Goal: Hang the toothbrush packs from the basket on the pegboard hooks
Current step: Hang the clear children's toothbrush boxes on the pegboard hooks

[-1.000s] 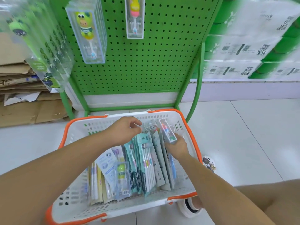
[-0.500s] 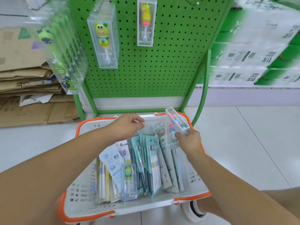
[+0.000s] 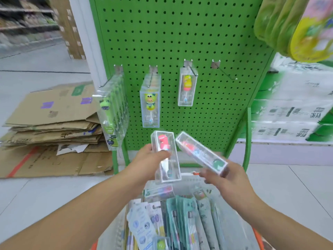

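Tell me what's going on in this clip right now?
A person is stocking a green pegboard with toothbrush packs from a basket. The left hand grips a clear pack with a pink toothbrush; the right hand holds a second clear pack, tilted. Both are raised in front of the board, not yet hung. Three hooks already carry packs; the rightmost hook is bare.
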